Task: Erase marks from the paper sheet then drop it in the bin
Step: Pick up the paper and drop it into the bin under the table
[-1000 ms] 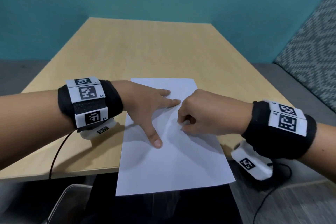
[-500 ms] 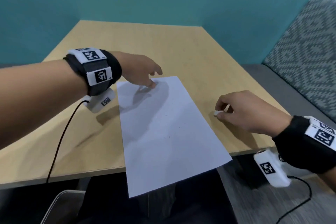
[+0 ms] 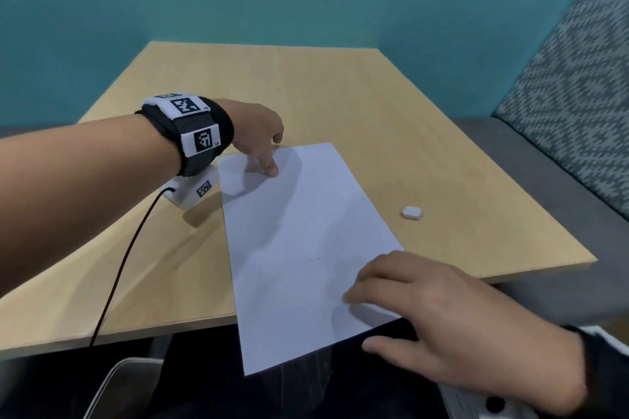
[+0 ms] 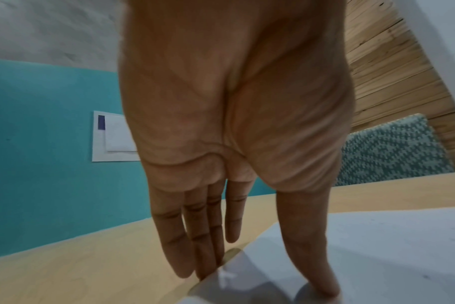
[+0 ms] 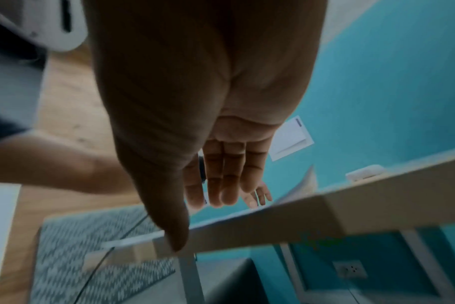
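Observation:
A white paper sheet (image 3: 296,248) lies slantwise on the wooden table (image 3: 306,85), its near end hanging over the front edge. My left hand (image 3: 262,143) is at the sheet's far left corner. Its thumb presses the paper (image 4: 390,246) and its straight fingers (image 4: 195,257) touch the table beside the corner. My right hand (image 3: 425,309) hovers at the near right corner, fingers extended over the sheet, thumb (image 5: 174,236) lower by the table edge. It holds nothing. A small white eraser (image 3: 411,213) lies alone on the table, right of the sheet, and shows too in the right wrist view as eraser (image 5: 365,172).
A patterned sofa (image 3: 561,112) runs along the table's right side. Teal walls close the far side. A black cable (image 3: 119,265) trails from my left wrist over the front edge. A pale curved rim (image 3: 112,384) shows below the table, bottom left.
My right hand set the eraser down on the table and moved back to the sheet's near right corner. My left hand shifted from mid-sheet to the far left corner; the sheet turned slightly.

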`<state>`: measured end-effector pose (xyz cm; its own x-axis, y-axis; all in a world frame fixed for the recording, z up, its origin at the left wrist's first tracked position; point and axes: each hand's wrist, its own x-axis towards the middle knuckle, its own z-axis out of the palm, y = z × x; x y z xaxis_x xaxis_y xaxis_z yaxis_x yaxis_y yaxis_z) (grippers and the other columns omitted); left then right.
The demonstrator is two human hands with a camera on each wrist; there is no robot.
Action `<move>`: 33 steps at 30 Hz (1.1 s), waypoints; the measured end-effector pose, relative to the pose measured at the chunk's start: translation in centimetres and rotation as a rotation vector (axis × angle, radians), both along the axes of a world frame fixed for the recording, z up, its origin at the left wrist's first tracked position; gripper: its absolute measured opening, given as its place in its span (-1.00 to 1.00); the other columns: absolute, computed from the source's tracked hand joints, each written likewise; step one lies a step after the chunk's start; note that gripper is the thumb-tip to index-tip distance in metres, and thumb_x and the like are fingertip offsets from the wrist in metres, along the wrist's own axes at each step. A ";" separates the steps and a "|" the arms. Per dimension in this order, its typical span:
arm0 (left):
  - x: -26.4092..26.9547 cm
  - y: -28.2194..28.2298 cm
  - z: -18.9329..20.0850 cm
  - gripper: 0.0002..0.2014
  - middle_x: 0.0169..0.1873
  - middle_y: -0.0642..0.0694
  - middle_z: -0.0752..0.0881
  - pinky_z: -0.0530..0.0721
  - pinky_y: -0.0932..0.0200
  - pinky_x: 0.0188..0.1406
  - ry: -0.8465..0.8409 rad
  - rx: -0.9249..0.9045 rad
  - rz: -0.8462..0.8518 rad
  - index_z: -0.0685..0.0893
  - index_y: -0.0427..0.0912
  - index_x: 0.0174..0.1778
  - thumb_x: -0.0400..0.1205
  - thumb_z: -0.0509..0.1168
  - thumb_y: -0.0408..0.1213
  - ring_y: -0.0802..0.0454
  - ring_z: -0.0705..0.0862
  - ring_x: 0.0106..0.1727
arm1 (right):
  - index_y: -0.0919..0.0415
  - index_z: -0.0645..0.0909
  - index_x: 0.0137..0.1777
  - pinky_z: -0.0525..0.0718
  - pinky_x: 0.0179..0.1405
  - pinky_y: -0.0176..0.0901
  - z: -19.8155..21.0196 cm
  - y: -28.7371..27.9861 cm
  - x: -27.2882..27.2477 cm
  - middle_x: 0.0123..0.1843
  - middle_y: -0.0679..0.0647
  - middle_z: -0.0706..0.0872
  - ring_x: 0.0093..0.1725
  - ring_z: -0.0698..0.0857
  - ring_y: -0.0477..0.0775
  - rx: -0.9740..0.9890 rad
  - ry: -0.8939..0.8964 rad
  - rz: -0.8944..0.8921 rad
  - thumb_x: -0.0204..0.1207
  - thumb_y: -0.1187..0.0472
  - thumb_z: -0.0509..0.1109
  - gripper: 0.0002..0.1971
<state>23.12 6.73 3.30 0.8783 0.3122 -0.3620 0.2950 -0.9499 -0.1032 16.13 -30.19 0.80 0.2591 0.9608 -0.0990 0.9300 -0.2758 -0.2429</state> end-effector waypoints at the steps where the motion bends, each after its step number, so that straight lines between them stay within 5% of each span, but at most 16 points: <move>1: 0.1 -0.1 0.0 -0.15 0.33 -0.02 0.68 0.72 -0.24 0.38 0.009 -0.006 0.013 0.54 -0.06 0.63 0.49 0.67 0.20 -0.18 0.70 0.29 | -0.25 0.60 0.40 0.80 0.13 -0.15 -0.6 0.3 -0.4 0.33 -0.33 0.59 0.26 0.67 -0.19 -0.018 -0.031 0.019 0.68 -0.23 0.33 -0.67; 5: 0.3 -0.2 0.1 -0.06 0.34 -0.04 0.65 0.67 -0.22 0.43 0.025 -0.073 0.061 0.46 -0.05 0.71 0.47 0.71 0.14 -0.22 0.67 0.35 | -0.16 0.61 0.32 0.75 -0.09 -0.06 -2.0 0.8 -0.7 0.20 -0.22 0.65 0.05 0.67 -0.01 0.005 -0.132 0.062 0.67 -0.02 0.34 -0.75; 8: 0.2 -0.3 0.1 -0.10 0.39 -0.05 0.63 0.68 -0.09 0.29 0.000 -0.125 0.076 0.45 -0.05 0.71 0.51 0.70 0.08 -0.22 0.67 0.36 | -0.12 0.65 0.26 0.71 -0.20 -0.07 -2.5 0.7 -0.7 0.12 -0.17 0.68 -0.06 0.65 0.02 0.054 -0.194 0.073 0.63 0.09 0.35 -0.76; 13: -0.7 0.3 0.3 -0.62 0.21 0.05 0.71 0.66 -0.04 0.16 -0.137 -0.174 0.079 0.66 0.00 0.51 0.77 0.41 -0.09 -0.17 0.70 0.24 | -0.11 0.75 0.14 0.64 -0.33 -0.09 -3.1 0.0 -0.5 -0.07 -0.15 0.57 -0.18 0.56 -0.02 0.204 -0.207 0.039 0.64 0.11 0.45 -0.85; 17: -2.5 1.5 0.5 -0.75 0.06 0.10 0.72 0.73 -0.08 0.18 -0.167 -0.223 0.107 0.73 0.02 0.36 0.76 0.37 -0.20 -0.16 0.72 0.17 | -0.13 0.80 0.15 0.59 -0.37 -0.12 -3.7 -0.7 -0.5 -0.20 -0.13 0.49 -0.28 0.47 -0.02 0.286 -0.246 0.005 0.63 0.10 0.39 -0.79; 20: -4.8 2.6 0.7 -0.85 0.07 -0.01 0.80 0.70 -0.03 0.01 -0.165 -0.358 0.189 0.75 0.01 0.26 0.79 0.39 -0.24 -0.11 0.77 0.10 | -0.19 0.82 0.22 0.60 -0.41 -0.16 -4.3 -1.3 -0.6 -0.28 -0.17 0.49 -0.34 0.50 -0.06 0.351 -0.189 -0.073 0.65 0.04 0.36 -0.74; 23: -8.2 3.7 1.0 -0.90 0.06 -0.13 0.86 0.70 0.03 -0.10 -0.194 -0.492 0.279 0.76 -0.07 0.18 0.80 0.40 -0.31 -0.13 0.83 0.03 | -0.30 0.84 0.23 0.73 -0.33 -0.23 -4.5 -1.9 -1.1 -0.24 -0.28 0.75 -0.26 0.74 -0.23 0.461 0.048 -0.289 0.66 0.00 0.48 -0.77; 26: -12.3 4.9 1.0 -0.89 0.08 -0.21 0.90 0.78 0.04 0.02 -0.215 -0.662 0.383 0.76 -0.20 0.22 0.81 0.39 -0.38 -0.17 0.88 0.03 | -0.32 0.93 0.05 0.77 0.04 -0.41 -4.6 -2.0 -1.5 -0.06 -0.38 0.92 -0.03 0.89 -0.29 0.491 0.440 -0.485 0.59 0.18 0.65 -0.72; 28: -15.3 5.4 0.9 -0.88 0.10 -0.20 0.91 0.78 -0.01 0.10 -0.232 -0.751 0.442 0.76 -0.24 0.25 0.81 0.38 -0.39 -0.20 0.89 0.11 | -0.29 0.94 0.06 0.77 0.22 -0.30 -4.8 -1.7 -1.6 0.02 -0.24 0.95 0.08 0.91 -0.20 0.443 0.632 -0.536 0.58 0.26 0.61 -0.67; 31: -20.0 5.9 0.8 -0.85 0.15 -0.27 0.90 0.80 -0.04 0.10 -0.274 -0.856 0.527 0.73 -0.30 0.28 0.82 0.38 -0.40 -0.28 0.88 0.18 | 0.05 0.97 0.05 0.83 0.01 -0.32 -4.6 -0.7 -1.9 -0.10 0.17 0.96 -0.09 0.95 0.11 0.490 0.925 -0.626 0.59 0.47 0.55 -0.70; 33: -23.4 6.1 0.4 -0.82 0.17 -0.34 0.88 0.85 0.00 -0.01 -0.305 -0.929 0.591 0.72 -0.35 0.30 0.81 0.38 -0.40 -0.29 0.87 0.12 | 0.22 0.95 0.08 0.88 -0.06 -0.23 -4.5 0.4 -2.4 -0.12 0.34 0.93 -0.12 0.94 0.27 0.555 1.097 -0.673 0.40 0.18 0.70 -0.75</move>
